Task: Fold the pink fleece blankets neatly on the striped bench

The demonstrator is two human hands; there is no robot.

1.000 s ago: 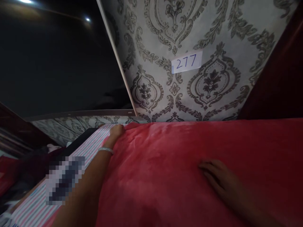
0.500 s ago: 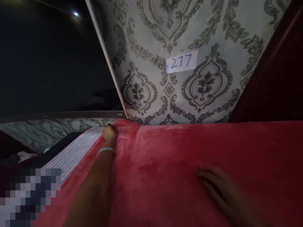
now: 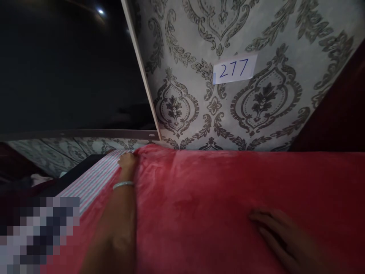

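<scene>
A plush red blanket (image 3: pixel 194 190) covers most of the surface in front of me. Its left border meets a striped pink, white and teal sheet (image 3: pixel 97 175). At the far left corner of the blanket, my left hand (image 3: pixel 127 161) is closed on the edge, its fingertips mostly hidden; a pale bracelet (image 3: pixel 123 184) circles that wrist. My right hand (image 3: pixel 281 230) lies on the blanket at the lower right, fingers stretched out and a little blurred, holding nothing.
A large dark television (image 3: pixel 76 72) stands at the left, beyond the bed's far edge. Patterned wallpaper (image 3: pixel 213 106) with a paper label (image 3: pixel 235 69) reading 277 rises behind. A dark red panel (image 3: pixel 339 110) stands at the right. Pixelated blocks hide the lower left.
The view has shifted, so the wall and television sit further right. My left hand has moved slightly left along the blanket's edge. My right hand remains outstretched on the blanket.
</scene>
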